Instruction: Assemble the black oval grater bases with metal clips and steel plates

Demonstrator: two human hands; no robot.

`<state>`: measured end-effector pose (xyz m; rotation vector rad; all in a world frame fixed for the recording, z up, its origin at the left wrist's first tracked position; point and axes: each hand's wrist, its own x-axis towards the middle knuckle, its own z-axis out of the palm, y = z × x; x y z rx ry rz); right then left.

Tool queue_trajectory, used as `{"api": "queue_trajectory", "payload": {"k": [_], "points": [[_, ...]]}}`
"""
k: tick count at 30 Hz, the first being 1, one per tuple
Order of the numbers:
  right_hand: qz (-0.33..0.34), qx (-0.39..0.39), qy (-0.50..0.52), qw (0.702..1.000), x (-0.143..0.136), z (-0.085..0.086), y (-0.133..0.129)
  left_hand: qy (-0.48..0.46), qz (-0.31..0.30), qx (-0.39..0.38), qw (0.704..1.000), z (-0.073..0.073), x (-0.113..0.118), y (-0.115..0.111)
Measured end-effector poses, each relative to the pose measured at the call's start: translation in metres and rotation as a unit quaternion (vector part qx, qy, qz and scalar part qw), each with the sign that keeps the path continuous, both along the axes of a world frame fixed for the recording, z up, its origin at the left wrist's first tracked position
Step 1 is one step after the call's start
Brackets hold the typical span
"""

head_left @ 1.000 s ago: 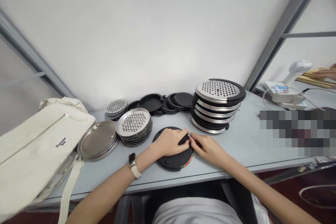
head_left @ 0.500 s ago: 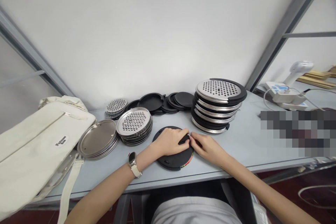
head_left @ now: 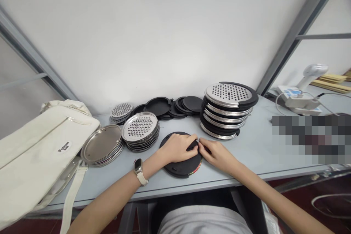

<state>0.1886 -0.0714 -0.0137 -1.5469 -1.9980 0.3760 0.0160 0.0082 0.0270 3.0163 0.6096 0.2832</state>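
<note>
A black round disc (head_left: 175, 170) lies on the table in front of me, with a slot near its lower left and a strip of red and green print along its lower right edge. Across its top rests my left hand (head_left: 179, 148), fingers curled round a raised black part at the right side. My right hand (head_left: 216, 153) meets it at that edge, thumb and fingertips pinched together by a small shiny bit too tiny to name. To the right rises a stack of perforated metal discs in black rims (head_left: 229, 111).
Left of the disc stand stacked perforated metal discs (head_left: 140, 128) and plain metal lids (head_left: 102, 144). Black round parts (head_left: 159, 106) lie along the wall. A cream bag (head_left: 41, 153) takes up the table's left end. A white device (head_left: 300, 102) with cables sits at the right.
</note>
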Motion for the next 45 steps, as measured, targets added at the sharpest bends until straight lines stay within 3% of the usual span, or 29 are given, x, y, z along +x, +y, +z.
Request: {"api": "queue_trajectory", "payload": {"k": [45], "points": [[-0.001, 0.000, 0.007, 1.000, -0.0009, 0.0013, 0.0006, 0.001, 0.004, -0.009, 1.000, 0.0005, 0.0004, -0.0002]]}}
